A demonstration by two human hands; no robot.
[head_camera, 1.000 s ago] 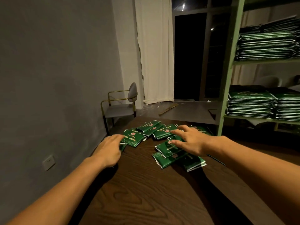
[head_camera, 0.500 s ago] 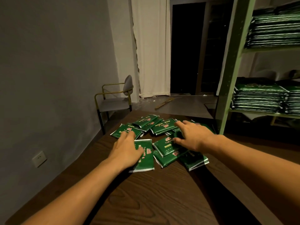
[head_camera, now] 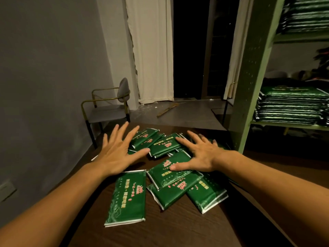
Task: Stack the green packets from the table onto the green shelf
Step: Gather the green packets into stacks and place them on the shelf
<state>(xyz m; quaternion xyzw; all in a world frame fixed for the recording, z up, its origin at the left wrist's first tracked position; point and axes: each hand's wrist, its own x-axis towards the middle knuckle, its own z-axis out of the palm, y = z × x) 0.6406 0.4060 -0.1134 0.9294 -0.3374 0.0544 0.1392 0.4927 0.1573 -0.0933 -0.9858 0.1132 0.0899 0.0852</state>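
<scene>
Several green packets with red and gold print lie scattered on the dark wooden table (head_camera: 178, 229). One packet (head_camera: 128, 196) lies apart at the near left; a small overlapping heap (head_camera: 179, 184) is beside it, and more packets (head_camera: 160, 143) sit farther back. My left hand (head_camera: 117, 152) hovers with fingers spread straight above the far left packets, holding nothing. My right hand (head_camera: 199, 154) lies flat with spread fingers, its thumb pressing on the top packet of the heap. The green shelf (head_camera: 252, 77) stands at the right with stacked packets (head_camera: 290, 106) on it.
A grey wall runs along the left. Beyond the table's far edge stands a grey chair (head_camera: 106, 107) with a brass frame. A white curtain (head_camera: 153, 50) and a dark doorway are behind. The shelf's upright post is close to the table's far right corner.
My left hand has lifted off the near left packet and moved forward with fingers spread. My right hand has flattened out over the heap. The camera has come closer to the table.
</scene>
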